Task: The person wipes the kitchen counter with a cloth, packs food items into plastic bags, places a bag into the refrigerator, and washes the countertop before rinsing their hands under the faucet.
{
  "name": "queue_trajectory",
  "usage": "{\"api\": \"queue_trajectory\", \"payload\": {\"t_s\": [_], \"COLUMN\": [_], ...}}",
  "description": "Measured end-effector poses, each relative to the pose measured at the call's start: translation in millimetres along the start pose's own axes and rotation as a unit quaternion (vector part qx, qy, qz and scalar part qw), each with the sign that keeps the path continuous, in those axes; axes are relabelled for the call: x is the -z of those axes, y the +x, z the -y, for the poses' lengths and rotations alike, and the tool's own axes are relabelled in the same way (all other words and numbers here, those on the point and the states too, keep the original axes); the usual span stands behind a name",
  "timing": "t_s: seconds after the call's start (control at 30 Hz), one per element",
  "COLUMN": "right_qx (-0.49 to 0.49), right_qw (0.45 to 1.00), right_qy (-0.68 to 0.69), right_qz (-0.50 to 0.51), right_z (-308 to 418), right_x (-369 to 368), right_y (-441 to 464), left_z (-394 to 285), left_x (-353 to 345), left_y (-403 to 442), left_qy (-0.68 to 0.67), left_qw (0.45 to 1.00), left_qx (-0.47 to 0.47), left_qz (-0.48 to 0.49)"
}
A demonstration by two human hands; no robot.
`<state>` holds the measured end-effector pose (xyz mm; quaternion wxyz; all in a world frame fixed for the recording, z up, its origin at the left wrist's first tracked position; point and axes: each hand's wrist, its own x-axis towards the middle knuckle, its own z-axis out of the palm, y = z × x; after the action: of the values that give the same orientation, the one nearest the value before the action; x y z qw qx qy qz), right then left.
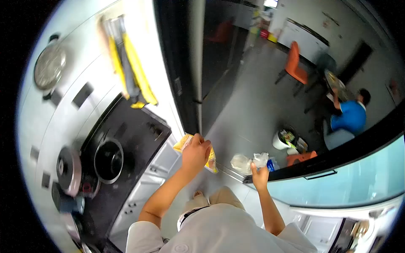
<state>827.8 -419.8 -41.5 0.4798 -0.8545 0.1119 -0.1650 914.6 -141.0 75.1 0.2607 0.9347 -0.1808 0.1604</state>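
Note:
My left hand (196, 152) is closed over the top of a yellow bag (211, 162) with printed markings, which hangs in front of the lower cabinets. Its contents cannot be made out. Off to the right, my right hand (260, 173) is closed on a clear plastic bag (261, 159). Beside these fingers shows a rounded, whitish plastic bag (241, 163), and behind them a blue-and-white packet (272, 164). Whether the same hand holds these two as well, I cannot tell.
On the dark counter (118, 202) at left stand a black pot (109, 161) and a pinkish cooker (68, 170). Yellow-grey cloths (130, 67) hang above. Beyond the doorway are a filled bin (280, 140), an orange chair (295, 65) and a person in blue (349, 117) at a table.

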Motion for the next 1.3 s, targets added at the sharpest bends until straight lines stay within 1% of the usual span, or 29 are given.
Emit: {"api": "queue_trajectory", "payload": {"t_s": [0.03,0.07,0.17,0.2,0.27,0.3,0.33,0.4,0.43,0.47,0.5,0.57,0.6,0.7,0.73,0.83,0.87,0.97,1.0,1.1,1.2,1.27,1.3], "right_qx": [-0.018,-0.010,-0.058,-0.112,-0.075,-0.057,-0.113,-0.172,-0.198,-0.083,-0.091,-0.125,-0.182,-0.216,-0.203,-0.270,-0.273,-0.323,-0.353,-0.393,-0.399,-0.411,-0.415], "right_qw": [1.000,0.999,0.994,0.991,0.992,0.989,0.985,0.974,0.968,0.973,0.967,0.967,0.953,0.926,0.920,0.882,0.874,0.836,0.815,0.766,0.738,0.714,0.704], "right_qy": [-0.001,0.009,0.010,-0.014,-0.016,-0.021,-0.007,-0.003,-0.002,-0.011,-0.039,-0.014,0.007,-0.030,-0.029,-0.015,-0.045,-0.055,-0.008,-0.033,-0.051,-0.036,-0.031], "right_qz": [-0.019,-0.036,-0.088,-0.072,-0.103,-0.132,-0.134,-0.148,-0.153,-0.217,-0.234,-0.221,-0.243,-0.310,-0.334,-0.387,-0.399,-0.441,-0.460,-0.507,-0.542,-0.566,-0.576], "right_z": [-6.7,-3.8,-1.6,2.6,-41.9,-60.5,-50.4,-62.3,-70.0,-81.8,-99.6,-96.8,-104.4,-104.6,-102.2,-115.8,-121.6,-137.4,-144.4,-155.8,-170.3,-180.9,-183.5], "right_x": [-1.1,0.7,4.8,10.5,9.8,10.9,20.1,32.5,37.8,40.1,41.8,58.1,59.4,76.5,77.3,88.1,93.0,100.6,102.9,109.3,119.9,127.0,131.8], "right_y": [10.2,17.2,40.8,49.8,61.7,76.0,90.7,112.5,123.6,137.8,145.2,168.3,175.6,206.2,212.2,235.6,244.9,269.9,277.6,309.3,339.1,356.8,363.3], "left_z": [1.8,4.2,-4.1,-5.6,-24.6,-35.9,-43.6,-67.9,-79.9,-92.7,-102.1,-124.7,-137.5,-177.5,-193.6,-233.3,-247.2,-283.3,-288.7,-323.1,-375.1,-395.6,-407.9], "left_x": [-20.1,-37.1,-86.2,-106.1,-140.7,-166.1,-188.9,-217.7,-236.6,-259.9,-277.7,-316.3,-335.1,-403.4,-407.9,-482.9,-511.7,-568.0,-604.0,-641.1,-653.5,-699.0,-711.1], "left_y": [24.3,48.0,113.2,132.0,167.0,190.9,207.9,242.0,259.6,279.7,292.5,328.0,346.0,393.2,404.2,439.5,449.3,473.7,479.1,498.9,526.2,528.1,529.8], "left_qy": [0.000,-0.008,-0.005,-0.008,-0.013,-0.031,-0.039,-0.068,-0.073,-0.077,-0.080,-0.080,-0.081,-0.121,-0.105,-0.109,-0.108,-0.103,-0.122,-0.152,-0.101,-0.138,-0.157], "left_qw": [1.000,0.999,0.993,0.990,0.986,0.979,0.974,0.959,0.956,0.953,0.950,0.940,0.935,0.917,0.909,0.875,0.871,0.840,0.825,0.801,0.759,0.771,0.778], "left_qx": [-0.024,-0.045,-0.115,-0.132,-0.159,-0.180,-0.188,-0.207,-0.215,-0.223,-0.230,-0.247,-0.260,-0.296,-0.298,-0.371,-0.383,-0.425,-0.453,-0.473,-0.514,-0.517,-0.516], "left_qz": [0.003,0.008,0.036,0.049,0.057,0.088,0.120,0.183,0.187,0.188,0.194,0.219,0.228,0.237,0.273,0.291,0.290,0.320,0.316,0.334,0.388,0.345,0.322]}}
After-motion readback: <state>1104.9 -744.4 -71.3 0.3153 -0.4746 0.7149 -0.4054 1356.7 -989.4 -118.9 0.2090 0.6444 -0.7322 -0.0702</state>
